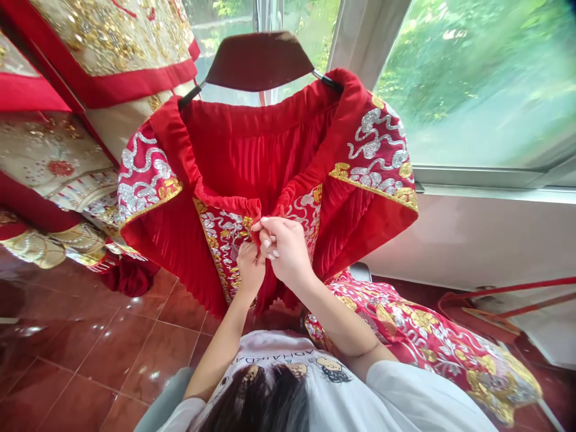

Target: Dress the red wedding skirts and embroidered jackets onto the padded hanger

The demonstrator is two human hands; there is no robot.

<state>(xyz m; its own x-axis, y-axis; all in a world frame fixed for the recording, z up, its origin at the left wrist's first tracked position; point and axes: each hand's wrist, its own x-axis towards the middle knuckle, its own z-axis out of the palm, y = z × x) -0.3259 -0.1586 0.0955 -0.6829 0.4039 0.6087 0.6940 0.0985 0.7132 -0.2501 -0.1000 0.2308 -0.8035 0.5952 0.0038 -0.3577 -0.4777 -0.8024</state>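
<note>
A red pleated garment (265,129) with silver and gold embroidered panels hangs over a dark hanger (258,60) in front of me. At its front opening, where the two edges of the red band come together, both my hands are closed. My right hand (288,249) pinches the edge of the band with thumb and finger. Just below and left of it, my left hand (251,269) has its fingers closed on the front of the garment. Whatever small fastening lies between my fingertips is hidden.
Cream and red beaded garments (130,42) hang at the left. More red and gold embroidered cloth (405,318) lies to the right, near a red metal frame (517,294). Windows (486,84) stand behind; the floor (99,348) is red tile.
</note>
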